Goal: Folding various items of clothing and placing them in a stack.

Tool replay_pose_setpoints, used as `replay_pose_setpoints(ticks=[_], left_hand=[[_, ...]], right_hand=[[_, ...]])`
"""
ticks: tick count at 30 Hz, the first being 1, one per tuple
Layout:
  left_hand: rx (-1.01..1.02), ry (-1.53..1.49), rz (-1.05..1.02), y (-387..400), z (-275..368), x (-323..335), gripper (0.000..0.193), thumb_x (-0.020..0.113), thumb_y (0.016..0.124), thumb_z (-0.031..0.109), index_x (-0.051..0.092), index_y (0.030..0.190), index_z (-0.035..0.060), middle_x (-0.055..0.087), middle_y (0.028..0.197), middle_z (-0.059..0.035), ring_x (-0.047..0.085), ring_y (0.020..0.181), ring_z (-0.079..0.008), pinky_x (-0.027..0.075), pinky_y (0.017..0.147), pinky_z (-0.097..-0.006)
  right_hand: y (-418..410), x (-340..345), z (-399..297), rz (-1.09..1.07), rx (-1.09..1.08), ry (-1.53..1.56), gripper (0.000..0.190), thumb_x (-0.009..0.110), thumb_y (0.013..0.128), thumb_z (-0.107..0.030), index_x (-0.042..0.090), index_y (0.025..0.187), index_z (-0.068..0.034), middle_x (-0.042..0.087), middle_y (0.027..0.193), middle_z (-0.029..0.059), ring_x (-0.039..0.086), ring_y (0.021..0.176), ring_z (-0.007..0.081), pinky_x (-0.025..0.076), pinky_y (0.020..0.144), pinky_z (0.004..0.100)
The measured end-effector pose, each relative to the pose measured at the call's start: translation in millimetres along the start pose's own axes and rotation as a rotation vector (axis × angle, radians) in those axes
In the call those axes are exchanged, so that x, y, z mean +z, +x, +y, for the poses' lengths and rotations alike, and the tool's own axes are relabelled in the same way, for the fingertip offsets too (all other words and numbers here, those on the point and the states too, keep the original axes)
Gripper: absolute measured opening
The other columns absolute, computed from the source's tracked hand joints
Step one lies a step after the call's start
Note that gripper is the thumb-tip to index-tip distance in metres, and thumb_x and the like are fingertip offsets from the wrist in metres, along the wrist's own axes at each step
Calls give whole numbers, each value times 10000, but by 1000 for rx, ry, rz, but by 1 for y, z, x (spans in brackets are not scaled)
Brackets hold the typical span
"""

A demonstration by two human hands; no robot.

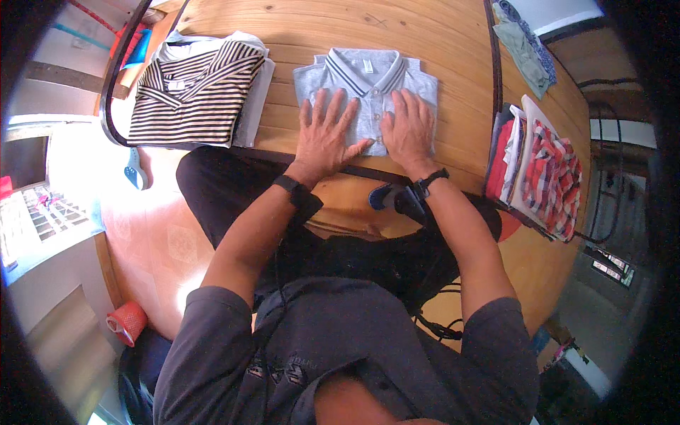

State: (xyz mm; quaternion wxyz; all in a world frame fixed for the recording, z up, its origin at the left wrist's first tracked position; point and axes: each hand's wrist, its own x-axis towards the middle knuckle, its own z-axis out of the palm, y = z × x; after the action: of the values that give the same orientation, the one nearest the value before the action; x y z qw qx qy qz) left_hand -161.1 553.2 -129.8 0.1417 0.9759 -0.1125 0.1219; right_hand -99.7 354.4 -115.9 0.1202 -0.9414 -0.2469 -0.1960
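Note:
A light grey polo shirt (366, 66) lies folded on the wooden table (451, 32), its striped collar facing away from me. My left hand (324, 130) rests flat on the shirt's left half, fingers spread and thumb pointing toward the button placket. On the right half lies my right hand (409, 127), palm down, with its fingers nearly together and the thumb apart. Neither hand grasps anything. Parts of the shirt's front and lower edge are hidden under the hands.
To the left sits a stack of folded clothes topped by a black-and-white striped shirt (196, 95). On the right are folded clothes with a red checked shirt (552, 175) and a pale green garment (523, 53). A dark metal edge (496, 64) borders the table. A red basket (127, 321) stands on the floor.

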Motion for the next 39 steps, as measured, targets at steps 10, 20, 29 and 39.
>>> replay_pose_setpoints(ticks=[10, 20, 29, 39], left_hand=[[-18, 19, 68, -2, -5, 7, 805, 505, 860, 711, 438, 1468, 188, 334, 1552, -137, 239, 1446, -398, 167, 1141, -620], [-25, -41, 51, -4, -4, 3, 800, 479, 860, 728, 466, 1438, 175, 347, 1535, -143, 245, 1439, -400, 161, 1149, -623], [18, -43, 102, -4, -7, 6, 820, 527, 847, 708, 432, 1469, 181, 349, 1539, -135, 244, 1439, -402, 162, 1143, -617], [-4, 7, -9, 3, 4, -2, 774, 522, 882, 663, 419, 1473, 174, 320, 1556, -134, 235, 1437, -397, 156, 1143, -606]], right_hand=[[1, 12, 0, -54, 21, 43, 477, 624, 851, -224, 541, 1272, -14, 534, 1323, 178, 475, 1232, 367, 373, 1046, 517], [-6, 17, 4, -69, 20, -3, 513, 591, 885, -244, 500, 1345, -37, 501, 1386, 164, 442, 1280, 375, 324, 1078, 526], [3, 11, -2, -26, 20, 21, 487, 626, 836, -221, 545, 1274, -24, 528, 1328, 160, 477, 1226, 375, 378, 1037, 524], [-2, 5, 4, -1, 84, 42, 472, 617, 846, -244, 562, 1268, -42, 539, 1322, 141, 475, 1224, 352, 365, 1030, 510]])
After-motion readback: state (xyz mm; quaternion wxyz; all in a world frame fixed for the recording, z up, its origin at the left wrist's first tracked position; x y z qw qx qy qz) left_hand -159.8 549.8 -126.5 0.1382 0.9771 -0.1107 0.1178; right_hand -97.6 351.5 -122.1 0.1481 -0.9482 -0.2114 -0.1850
